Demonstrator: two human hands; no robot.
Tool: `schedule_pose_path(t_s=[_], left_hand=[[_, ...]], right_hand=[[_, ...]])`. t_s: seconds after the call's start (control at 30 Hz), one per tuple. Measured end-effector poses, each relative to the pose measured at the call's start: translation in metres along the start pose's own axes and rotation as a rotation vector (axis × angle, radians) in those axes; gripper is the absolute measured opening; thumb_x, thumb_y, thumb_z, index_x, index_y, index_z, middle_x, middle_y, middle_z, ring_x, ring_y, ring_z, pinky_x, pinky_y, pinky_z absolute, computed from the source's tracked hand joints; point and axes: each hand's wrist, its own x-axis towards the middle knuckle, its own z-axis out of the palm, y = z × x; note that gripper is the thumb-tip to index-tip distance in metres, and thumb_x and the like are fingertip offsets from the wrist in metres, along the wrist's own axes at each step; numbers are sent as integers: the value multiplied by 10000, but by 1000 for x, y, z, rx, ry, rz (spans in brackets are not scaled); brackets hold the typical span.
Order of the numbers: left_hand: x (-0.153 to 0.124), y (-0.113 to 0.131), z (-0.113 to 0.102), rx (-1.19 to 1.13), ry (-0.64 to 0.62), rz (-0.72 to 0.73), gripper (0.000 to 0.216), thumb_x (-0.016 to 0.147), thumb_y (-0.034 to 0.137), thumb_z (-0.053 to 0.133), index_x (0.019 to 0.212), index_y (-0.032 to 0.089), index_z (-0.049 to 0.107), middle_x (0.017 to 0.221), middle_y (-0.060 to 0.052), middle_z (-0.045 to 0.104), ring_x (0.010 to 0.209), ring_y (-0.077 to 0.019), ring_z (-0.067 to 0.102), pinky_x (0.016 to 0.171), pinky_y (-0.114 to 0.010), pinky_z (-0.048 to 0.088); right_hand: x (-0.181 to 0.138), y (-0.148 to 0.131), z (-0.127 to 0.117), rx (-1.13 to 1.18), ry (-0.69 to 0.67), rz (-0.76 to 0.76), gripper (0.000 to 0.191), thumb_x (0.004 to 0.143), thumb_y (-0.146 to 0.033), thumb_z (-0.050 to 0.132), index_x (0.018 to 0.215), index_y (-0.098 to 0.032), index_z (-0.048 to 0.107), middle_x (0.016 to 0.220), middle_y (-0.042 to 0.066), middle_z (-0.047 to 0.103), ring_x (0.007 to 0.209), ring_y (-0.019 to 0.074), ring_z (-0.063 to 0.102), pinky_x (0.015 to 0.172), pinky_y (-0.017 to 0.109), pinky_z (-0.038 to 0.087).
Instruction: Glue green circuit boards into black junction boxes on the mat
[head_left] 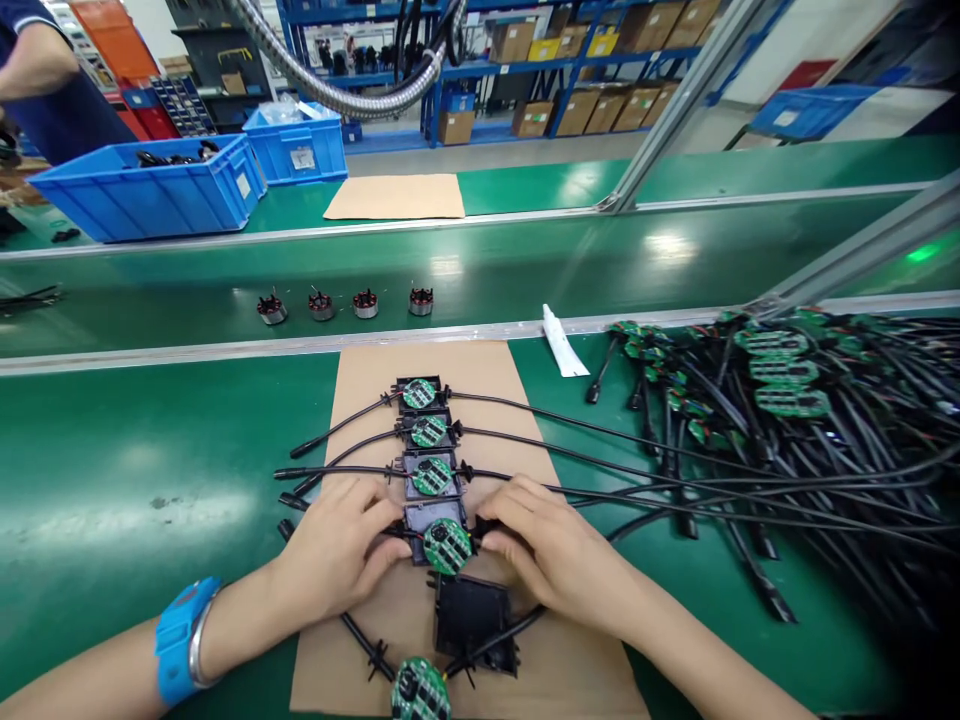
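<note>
Two cables pinched by left hand, right hand | cardboard on green bench | blue shelving behind

Bright, whitish indoor light, fairly even. 2 glare patches on green belt; fainter sheen on near tabletop. Small green glow, right edge of belt. Held circuit board crisp; background shelving softer. Cable pile blurs, darkens toward black lower right corner. Wide-angle stretch at edges.
</note>
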Motion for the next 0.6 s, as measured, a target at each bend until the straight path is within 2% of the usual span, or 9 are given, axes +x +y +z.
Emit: schedule_pose_path(t_s=[0.13,0.27,0.4,0.47,0.6], left_hand=[[-1,-2,0,24,19,4,187,941,338,495,969,189,603,927,-75,603,865,-237,557,750,-376,469],[-2,-4,4,46,13,-7,199,950,340,483,911,183,600,870,-69,594,824,-239,551,731,-385,466],[-10,2,-4,25,44,13,194,939,318,492,1046,173,564,965,-94,594,892,-249,532,773,-396,453],[-17,8,-13,-54,-38,93,232,902,330,527,1074,175,542,969,-92,587,875,-243,519,764,-389,443],[-29,17,-25,-142,-352,259,184,816,337,590,934,200,557,883,-60,568,804,-226,503,738,-370,419]], right_hand=[[0,-1,1,-63,-2,5,128,930,-198,446,869,-202,558,848,57,599,821,200,529,737,346,447],[2,0,10,-171,60,-2,186,932,-176,416,852,-182,583,826,73,589,800,208,503,721,355,437],[-7,-10,6,-244,154,-42,162,917,-205,468,1001,-164,600,942,105,591,871,236,499,756,390,431],[-17,-18,-2,-176,124,-78,169,890,-219,502,1031,-173,584,977,107,577,889,238,496,763,394,430],[-37,-32,-11,-11,-53,-104,76,860,-198,534,931,-205,561,912,71,560,859,219,494,728,361,430]])
